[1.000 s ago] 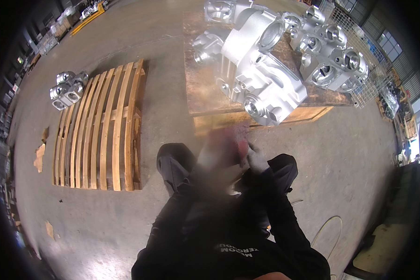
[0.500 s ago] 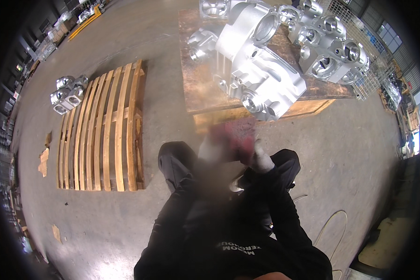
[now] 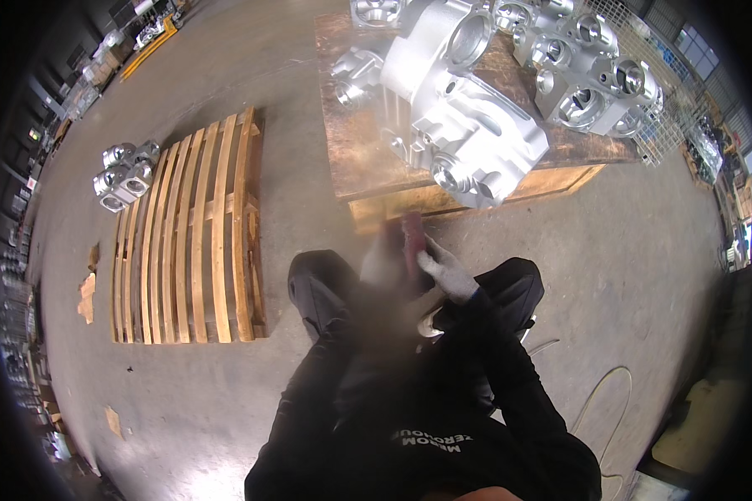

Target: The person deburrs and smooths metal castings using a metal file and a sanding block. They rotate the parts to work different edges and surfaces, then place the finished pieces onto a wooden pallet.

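In front of my knees, my gloved right hand [image 3: 448, 274] grips a dark red abrasive pad [image 3: 413, 237], its fingers bent round the pad's right side. My gloved left hand [image 3: 379, 257] is at the pad's left side; a hazy patch in the picture smears its fingers, so its grip is unclear. Just beyond my hands, a large silvery cast metal housing [image 3: 476, 134] with round bores rests on a worn wooden-topped table [image 3: 355, 159], apart from both hands. A smaller metal casting [image 3: 361, 77] lies at its left.
Several bored metal castings [image 3: 589, 88] crowd the table's right side, beside a wire mesh cage [image 3: 664, 138]. A slatted wooden pallet [image 3: 188, 242] is on the floor at left, with metal castings [image 3: 127, 175] by its far corner. A thin hose [image 3: 597, 413] curls at lower right.
The red pad has turned from its broad face to a narrow upright edge and shifted slightly left. My right hand has moved left and up with it. The housing stays in place.
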Demonstrator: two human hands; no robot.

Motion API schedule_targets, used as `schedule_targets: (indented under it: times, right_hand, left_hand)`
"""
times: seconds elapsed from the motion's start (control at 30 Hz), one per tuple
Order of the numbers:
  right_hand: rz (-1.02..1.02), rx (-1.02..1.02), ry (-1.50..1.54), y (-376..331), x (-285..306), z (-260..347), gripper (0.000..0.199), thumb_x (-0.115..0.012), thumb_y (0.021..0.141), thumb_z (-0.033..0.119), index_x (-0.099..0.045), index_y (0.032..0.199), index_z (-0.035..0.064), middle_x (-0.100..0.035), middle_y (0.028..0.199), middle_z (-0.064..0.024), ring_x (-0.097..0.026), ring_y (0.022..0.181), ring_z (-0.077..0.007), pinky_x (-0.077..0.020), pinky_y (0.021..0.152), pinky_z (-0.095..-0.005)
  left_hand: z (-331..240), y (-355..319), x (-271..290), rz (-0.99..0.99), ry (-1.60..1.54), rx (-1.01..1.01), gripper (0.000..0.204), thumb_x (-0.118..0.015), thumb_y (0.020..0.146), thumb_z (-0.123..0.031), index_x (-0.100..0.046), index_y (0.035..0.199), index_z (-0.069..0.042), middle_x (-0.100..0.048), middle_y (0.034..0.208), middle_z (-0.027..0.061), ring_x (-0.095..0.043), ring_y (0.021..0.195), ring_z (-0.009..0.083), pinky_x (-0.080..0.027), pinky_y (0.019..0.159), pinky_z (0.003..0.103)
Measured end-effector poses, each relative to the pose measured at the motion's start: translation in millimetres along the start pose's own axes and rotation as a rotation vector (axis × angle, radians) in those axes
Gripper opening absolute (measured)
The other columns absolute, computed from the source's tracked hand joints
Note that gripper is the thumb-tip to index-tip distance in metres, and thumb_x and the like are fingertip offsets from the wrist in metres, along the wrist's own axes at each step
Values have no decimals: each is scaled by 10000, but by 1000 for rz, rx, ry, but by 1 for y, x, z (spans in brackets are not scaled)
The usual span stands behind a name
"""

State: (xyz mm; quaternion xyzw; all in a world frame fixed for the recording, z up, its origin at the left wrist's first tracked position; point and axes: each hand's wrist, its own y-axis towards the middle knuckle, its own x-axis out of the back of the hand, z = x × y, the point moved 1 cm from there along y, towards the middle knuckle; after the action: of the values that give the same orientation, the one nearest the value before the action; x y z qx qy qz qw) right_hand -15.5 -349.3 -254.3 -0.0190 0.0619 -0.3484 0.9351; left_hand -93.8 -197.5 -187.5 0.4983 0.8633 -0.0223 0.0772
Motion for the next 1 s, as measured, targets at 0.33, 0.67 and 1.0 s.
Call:
schedule_targets:
  times: [0.33,0.67,1.0]
  right_hand:
    - [26,-117,355,-17,1,23,672,-491,1119,479,-354,1617,49,-551,1436,-78,-531,1323,-215,-481,1072,-351]
    - [112,-24,268,-24,-1,70,685,-573,1075,479,-421,1577,39,-584,1437,-83,-575,1287,-222,-479,1082,-388]
    - [278,-205,478,-34,-8,48,640,-606,1056,484,-487,1488,27,-688,1226,-83,-668,1058,-202,-533,946,-362]
  left_hand:
    - [-25,4,5,401,-391,82,385,-624,1041,-280,-584,1321,-20,-675,1148,143,-684,1009,298,-568,878,420]
    - [-90,16,-12,882,-919,7,462,-659,1011,-176,-521,1410,12,-646,1302,176,-674,1138,312,-569,962,426]
    - [-17,-4,-6,496,-587,82,477,-725,914,23,-572,1366,7,-695,1243,133,-683,1133,233,-565,974,394]
